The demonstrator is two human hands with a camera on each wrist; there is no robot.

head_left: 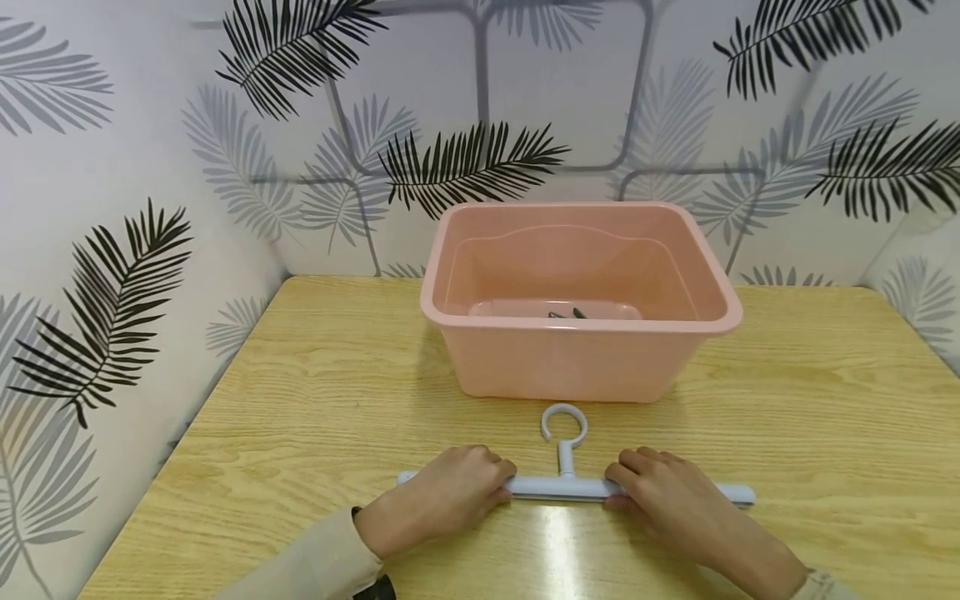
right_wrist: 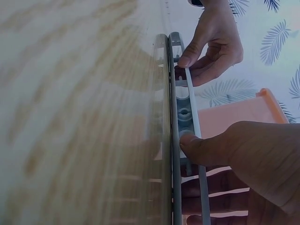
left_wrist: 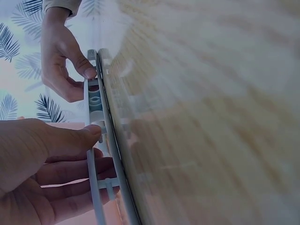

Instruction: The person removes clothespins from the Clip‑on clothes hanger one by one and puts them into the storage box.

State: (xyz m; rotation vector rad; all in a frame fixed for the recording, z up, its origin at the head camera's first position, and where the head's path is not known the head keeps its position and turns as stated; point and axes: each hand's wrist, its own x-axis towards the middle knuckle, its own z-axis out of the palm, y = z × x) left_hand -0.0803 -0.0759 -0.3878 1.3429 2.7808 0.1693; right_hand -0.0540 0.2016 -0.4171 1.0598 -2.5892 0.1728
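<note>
A light blue plastic clothes hanger (head_left: pixel 558 488) lies on the table in front of me, its round hook pointing away toward the tub. My left hand (head_left: pixel 459 490) grips the bar left of the hook's stem. On the other side of the stem, my right hand (head_left: pixel 667 496) grips the bar too. From the left wrist view, the bar's underside is a hollow frame with crosspieces, and the left thumb (left_wrist: pixel 91 135) lies on its near edge. The right thumb (right_wrist: pixel 193 143) presses the frame near the middle, with fingers behind it. The hanger's ends stick out past both hands.
Just behind the hanger stands a pink plastic tub (head_left: pixel 558 362), with small dark green things (head_left: pixel 577 313) partly visible inside. The wooden table (head_left: pixel 352 358) stretches to both sides. Leaf-patterned fabric (head_left: pixel 315 125) hangs behind and at the sides.
</note>
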